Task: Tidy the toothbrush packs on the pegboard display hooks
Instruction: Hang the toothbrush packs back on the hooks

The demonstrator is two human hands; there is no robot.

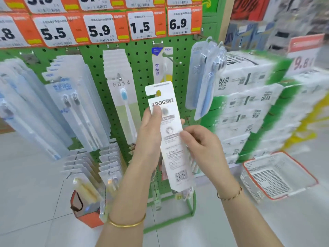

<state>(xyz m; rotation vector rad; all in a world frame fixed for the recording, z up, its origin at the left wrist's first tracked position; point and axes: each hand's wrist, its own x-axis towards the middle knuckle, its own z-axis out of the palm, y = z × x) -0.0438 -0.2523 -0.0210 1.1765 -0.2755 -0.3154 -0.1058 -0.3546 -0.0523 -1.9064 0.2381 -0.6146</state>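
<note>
Now we hold the toothbrush pack point(170, 126) upright, left hand point(151, 132) gripping one edge, right hand point(199, 147) pinching the other, so its hanging tab point(158, 87) points at the hook point(172, 59) above.

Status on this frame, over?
Holding: left hand, right hand on white card FROG toothbrush pack. Pack unhung, hang-hole up. Above it, metal peg hook unobstructed.

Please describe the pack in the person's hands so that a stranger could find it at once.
Find the green pegboard under the orange price tags. Before its middle, the left hand and right hand hold one long white pack. Alone among the hanging packs, it hangs on no hook and shows its barcode.
</note>
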